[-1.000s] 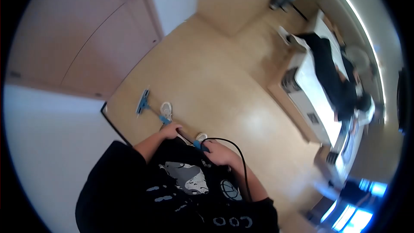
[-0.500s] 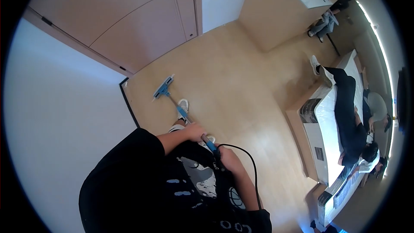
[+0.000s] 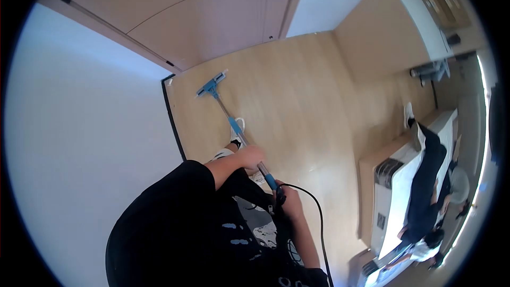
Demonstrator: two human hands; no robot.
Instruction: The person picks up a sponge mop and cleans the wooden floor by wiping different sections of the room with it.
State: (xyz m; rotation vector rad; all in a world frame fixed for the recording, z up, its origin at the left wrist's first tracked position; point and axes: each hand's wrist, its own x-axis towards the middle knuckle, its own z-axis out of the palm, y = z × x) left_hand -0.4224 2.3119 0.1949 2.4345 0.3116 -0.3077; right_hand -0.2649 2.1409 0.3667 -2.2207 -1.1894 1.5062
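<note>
The nearest thing was the black shirt, whose pale letters were cut off at the lower edge. The right hand had its fingers curled around the blue grip of a squeegee; the left hand was wrapped closely on the metal pole, farther along. This spaced hold presumably let both hands steer the blue head, which was down at the floor near the door. Farther away, a mattress bore a dark label, too small for reading.

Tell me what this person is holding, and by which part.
A mop-like tool: the left hand grips the metal shaft, the right hand its blue upper handle.
</note>
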